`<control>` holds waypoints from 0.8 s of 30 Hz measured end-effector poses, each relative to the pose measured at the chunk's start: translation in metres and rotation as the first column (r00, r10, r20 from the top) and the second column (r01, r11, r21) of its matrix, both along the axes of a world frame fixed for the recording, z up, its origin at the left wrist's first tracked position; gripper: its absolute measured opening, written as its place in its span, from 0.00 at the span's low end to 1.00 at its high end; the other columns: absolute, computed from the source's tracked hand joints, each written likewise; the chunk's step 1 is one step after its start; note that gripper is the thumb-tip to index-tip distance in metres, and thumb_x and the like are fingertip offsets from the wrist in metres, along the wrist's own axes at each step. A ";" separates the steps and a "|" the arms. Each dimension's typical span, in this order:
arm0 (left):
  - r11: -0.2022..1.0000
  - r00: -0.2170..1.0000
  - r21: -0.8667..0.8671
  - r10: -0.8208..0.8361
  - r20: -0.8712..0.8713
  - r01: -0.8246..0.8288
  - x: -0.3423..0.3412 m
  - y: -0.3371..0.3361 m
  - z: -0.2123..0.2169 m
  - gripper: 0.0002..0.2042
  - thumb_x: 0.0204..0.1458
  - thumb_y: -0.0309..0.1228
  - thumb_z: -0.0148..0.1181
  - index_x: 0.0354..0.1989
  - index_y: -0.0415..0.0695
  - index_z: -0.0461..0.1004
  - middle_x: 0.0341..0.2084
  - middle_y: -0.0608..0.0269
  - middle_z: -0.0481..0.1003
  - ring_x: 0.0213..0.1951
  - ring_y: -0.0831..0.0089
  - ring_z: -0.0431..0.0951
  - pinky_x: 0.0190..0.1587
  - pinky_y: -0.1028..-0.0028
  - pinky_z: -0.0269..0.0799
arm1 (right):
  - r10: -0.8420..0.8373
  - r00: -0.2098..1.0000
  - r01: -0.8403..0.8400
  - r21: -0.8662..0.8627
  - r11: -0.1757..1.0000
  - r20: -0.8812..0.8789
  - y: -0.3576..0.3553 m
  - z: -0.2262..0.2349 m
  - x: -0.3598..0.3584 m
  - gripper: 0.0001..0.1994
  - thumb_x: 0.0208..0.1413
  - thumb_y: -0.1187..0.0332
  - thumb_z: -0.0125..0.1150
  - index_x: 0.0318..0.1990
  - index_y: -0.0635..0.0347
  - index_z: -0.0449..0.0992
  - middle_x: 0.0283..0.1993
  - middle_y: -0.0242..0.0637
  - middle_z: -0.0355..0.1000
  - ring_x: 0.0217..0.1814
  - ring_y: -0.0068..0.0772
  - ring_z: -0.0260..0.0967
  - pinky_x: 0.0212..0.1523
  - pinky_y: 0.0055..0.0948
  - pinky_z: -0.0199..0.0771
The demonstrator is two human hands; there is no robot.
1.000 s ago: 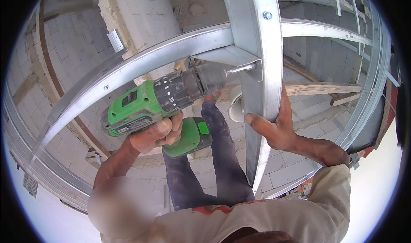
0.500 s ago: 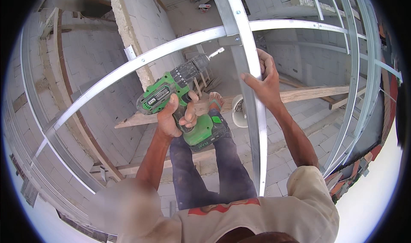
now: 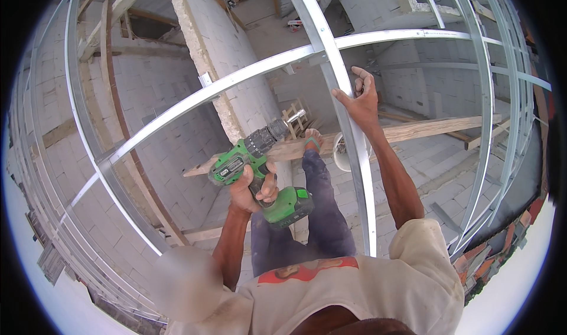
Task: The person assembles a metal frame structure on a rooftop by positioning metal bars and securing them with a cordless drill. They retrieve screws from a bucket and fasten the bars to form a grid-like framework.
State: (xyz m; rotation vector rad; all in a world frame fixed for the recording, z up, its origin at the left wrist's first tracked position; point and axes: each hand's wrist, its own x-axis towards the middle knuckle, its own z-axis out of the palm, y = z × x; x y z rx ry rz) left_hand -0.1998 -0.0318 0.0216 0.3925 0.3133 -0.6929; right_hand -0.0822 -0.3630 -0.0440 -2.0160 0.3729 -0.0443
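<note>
Left hand (image 3: 255, 184): your fingers are wrapped tight round the drill (image 3: 260, 172) grip, its tip aimed up-right, well apart from the metal.
Right hand (image 3: 360, 98): your fingers curl round the upright stud (image 3: 348, 134), just below its crossing with the rail (image 3: 236, 84).
Risk: one-handed, the drill could likely skid off the thin metal towards your right fingers.

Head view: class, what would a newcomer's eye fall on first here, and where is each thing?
The green cordless drill stands out at centre, gripped by the left hand and held clear of the frame. Right of it, the right hand grasps the upright metal stud just below its crossing with the horizontal metal rail.
</note>
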 end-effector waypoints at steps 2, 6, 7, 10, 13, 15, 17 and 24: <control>1.000 1.000 0.013 -0.017 0.002 0.017 0.000 -0.001 0.007 0.30 0.67 0.56 0.51 0.53 0.33 0.70 0.21 0.63 0.71 0.17 0.83 0.62 0.25 0.76 0.63 | -0.183 0.983 0.179 0.337 0.924 -0.021 0.002 0.017 -0.007 0.33 0.54 0.67 0.70 0.64 0.71 0.62 0.43 0.31 0.61 0.40 0.22 0.61 0.43 0.23 0.69; 0.999 0.999 0.033 -0.020 0.045 0.018 -0.006 0.004 0.005 0.31 0.67 0.56 0.51 0.53 0.33 0.69 0.20 0.64 0.71 0.16 0.83 0.62 0.24 0.76 0.63 | -0.251 0.933 0.322 0.912 0.253 -0.260 0.012 0.074 -0.017 0.22 0.62 0.79 0.52 0.64 0.73 0.61 0.45 0.38 0.65 0.41 0.27 0.65 0.40 0.26 0.70; 0.999 0.999 0.031 -0.020 0.045 0.019 -0.004 0.003 0.008 0.31 0.67 0.56 0.51 0.53 0.33 0.69 0.20 0.64 0.71 0.16 0.84 0.61 0.24 0.76 0.63 | -0.208 0.938 0.323 0.917 0.236 -0.277 0.012 0.079 -0.020 0.21 0.62 0.82 0.50 0.62 0.74 0.62 0.47 0.41 0.69 0.41 0.31 0.69 0.41 0.29 0.73; 0.999 0.999 0.035 -0.017 0.044 0.016 0.000 0.001 0.012 0.31 0.66 0.56 0.52 0.52 0.33 0.69 0.19 0.64 0.70 0.16 0.84 0.61 0.23 0.76 0.62 | -0.116 0.951 0.305 0.931 0.200 -0.286 0.020 0.080 -0.031 0.19 0.62 0.85 0.51 0.61 0.76 0.64 0.48 0.45 0.71 0.45 0.33 0.73 0.43 0.30 0.76; 0.998 0.999 0.055 -0.012 0.052 0.009 0.000 0.002 0.014 0.30 0.66 0.56 0.52 0.51 0.34 0.69 0.18 0.65 0.70 0.15 0.84 0.60 0.23 0.76 0.62 | -0.066 0.955 0.296 0.915 0.273 -0.289 0.029 0.086 -0.036 0.19 0.66 0.81 0.54 0.62 0.77 0.66 0.54 0.52 0.75 0.47 0.32 0.76 0.43 0.26 0.80; 0.997 0.998 0.073 -0.012 0.064 0.007 0.001 0.003 0.022 0.30 0.66 0.56 0.52 0.51 0.34 0.69 0.18 0.65 0.69 0.15 0.84 0.60 0.22 0.76 0.62 | -0.017 0.960 0.271 0.908 0.319 -0.280 0.035 0.090 -0.038 0.18 0.67 0.78 0.55 0.62 0.76 0.66 0.56 0.54 0.75 0.44 0.29 0.76 0.41 0.24 0.80; 0.997 0.995 0.069 -0.030 0.096 0.023 0.004 0.004 0.023 0.30 0.66 0.57 0.52 0.51 0.34 0.69 0.18 0.65 0.69 0.15 0.83 0.59 0.22 0.76 0.61 | 0.037 0.969 0.217 0.916 0.338 -0.244 0.036 0.091 -0.039 0.17 0.68 0.75 0.56 0.61 0.75 0.68 0.57 0.56 0.76 0.41 0.27 0.76 0.38 0.23 0.81; 0.997 0.991 0.000 -0.077 0.110 0.077 0.005 0.006 0.021 0.31 0.65 0.56 0.54 0.53 0.33 0.70 0.18 0.64 0.69 0.15 0.82 0.60 0.23 0.76 0.61 | 0.113 0.973 0.123 0.869 0.479 -0.200 0.044 0.098 -0.045 0.16 0.68 0.61 0.63 0.50 0.67 0.76 0.44 0.49 0.80 0.27 0.18 0.64 0.28 0.20 0.73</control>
